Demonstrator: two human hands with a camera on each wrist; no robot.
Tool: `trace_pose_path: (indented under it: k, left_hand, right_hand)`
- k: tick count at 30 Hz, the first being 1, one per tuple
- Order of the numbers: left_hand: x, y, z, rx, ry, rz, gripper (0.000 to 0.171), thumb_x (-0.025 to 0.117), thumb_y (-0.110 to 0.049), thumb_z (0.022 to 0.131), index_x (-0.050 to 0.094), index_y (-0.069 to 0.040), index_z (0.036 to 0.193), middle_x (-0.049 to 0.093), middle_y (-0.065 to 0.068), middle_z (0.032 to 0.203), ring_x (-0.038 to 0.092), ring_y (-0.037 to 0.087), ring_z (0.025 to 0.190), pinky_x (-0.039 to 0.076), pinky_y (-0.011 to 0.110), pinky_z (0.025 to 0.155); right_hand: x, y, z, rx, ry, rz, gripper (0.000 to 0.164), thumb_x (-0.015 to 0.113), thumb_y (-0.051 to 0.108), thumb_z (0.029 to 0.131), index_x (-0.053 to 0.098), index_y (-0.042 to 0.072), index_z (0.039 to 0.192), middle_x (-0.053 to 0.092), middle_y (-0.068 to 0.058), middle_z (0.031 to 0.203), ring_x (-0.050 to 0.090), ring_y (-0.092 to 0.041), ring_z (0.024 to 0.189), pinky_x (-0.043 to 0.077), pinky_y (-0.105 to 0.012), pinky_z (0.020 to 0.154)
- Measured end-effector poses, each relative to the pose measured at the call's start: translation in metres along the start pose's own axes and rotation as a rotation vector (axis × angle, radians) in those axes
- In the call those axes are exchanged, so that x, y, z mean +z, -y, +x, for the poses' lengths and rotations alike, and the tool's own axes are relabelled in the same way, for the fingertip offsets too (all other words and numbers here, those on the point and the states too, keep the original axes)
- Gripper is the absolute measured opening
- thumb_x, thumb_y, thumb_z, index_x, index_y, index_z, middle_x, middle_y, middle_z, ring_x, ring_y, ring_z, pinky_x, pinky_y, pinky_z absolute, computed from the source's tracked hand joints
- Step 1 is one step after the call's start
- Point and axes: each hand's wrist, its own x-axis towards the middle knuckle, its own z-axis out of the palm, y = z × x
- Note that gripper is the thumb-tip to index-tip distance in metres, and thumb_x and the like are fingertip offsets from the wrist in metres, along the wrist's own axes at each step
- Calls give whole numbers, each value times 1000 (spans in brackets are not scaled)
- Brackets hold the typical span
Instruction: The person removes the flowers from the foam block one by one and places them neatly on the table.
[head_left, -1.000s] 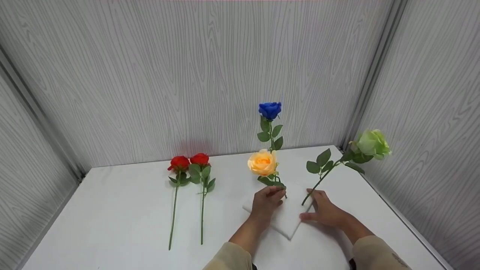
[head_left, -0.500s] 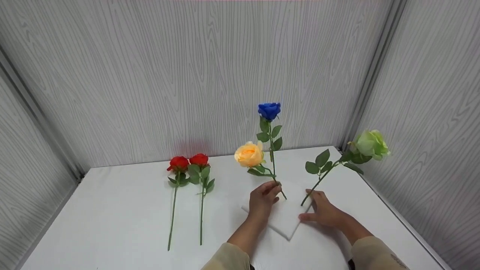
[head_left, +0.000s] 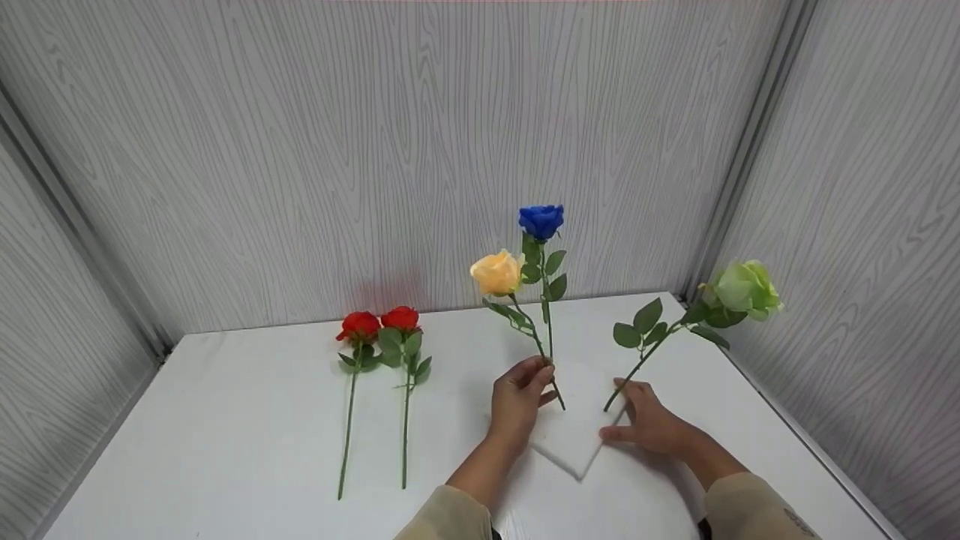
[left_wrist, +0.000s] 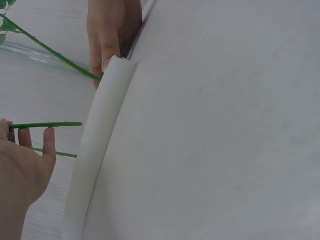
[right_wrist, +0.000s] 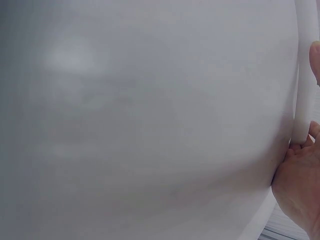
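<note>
In the head view my left hand (head_left: pixel 516 405) pinches the stem of a pale orange rose (head_left: pixel 499 273), held upright with a lean to the left. Its bare stem end (left_wrist: pixel 65 123) shows just above a white foam board (head_left: pixel 571 450) in the left wrist view, apart from the board's surface. Behind it a blue rose (head_left: pixel 541 222) stands upright, its stem foot hidden by my left hand. A light green rose (head_left: pixel 744 289) leans far right, its stem foot at the board. My right hand (head_left: pixel 651 427) holds the board's right edge, thumb and fingers spread along it.
Two red roses, one on the left (head_left: pixel 360 327) and one beside it (head_left: pixel 401 319), lie on the white table (head_left: pixel 247 420) with stems toward me. Grey wood-grain panels (head_left: pixel 300 150) enclose the table at the back and both sides.
The orange rose has tilted up from leaning toward me to nearly upright, its bloom moving up and left. My left hand has shifted slightly left; my right hand has kept its place.
</note>
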Motion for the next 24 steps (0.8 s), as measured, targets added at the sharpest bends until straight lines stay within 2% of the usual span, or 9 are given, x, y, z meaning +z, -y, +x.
trace_pose_path:
  k: [7, 13, 18, 24]
  left_hand:
    - [-7, -4, -1, -1, -6, -30, 27, 75, -15, 103, 74, -2, 127, 73, 21, 127, 73, 18, 105, 68, 40, 93]
    - [-17, -11, -5, 6, 8, 15, 26, 74, -17, 105, 73, -5, 127, 71, 12, 123, 71, 23, 110, 68, 40, 94]
    - [-25, -13, -7, 0, 8, 31, 24, 72, -11, 105, 72, -6, 128, 70, 14, 126, 70, 18, 110, 68, 39, 94]
    - [-37, -17, -10, -19, 6, 46, 27, 73, -13, 104, 72, -10, 131, 71, 9, 125, 71, 19, 111, 68, 37, 91]
  right_hand:
    - [1, 0, 1, -10, -7, 5, 114, 90, 44, 89, 23, -2, 169, 27, -34, 161, 23, -56, 159, 20, -72, 132]
    - [2, 1, -2, 1, -4, 14, 115, 91, 43, 88, 22, -3, 169, 26, -33, 162, 22, -55, 161, 22, -71, 132]
    - [0, 5, -3, 7, 0, -3, 115, 90, 44, 88, 22, -3, 168, 26, -34, 163, 22, -56, 160, 22, -72, 132]
    - [-1, 5, -2, 4, 9, -42, 116, 90, 48, 88, 21, -1, 169, 24, -34, 164, 22, -57, 160, 22, -74, 131]
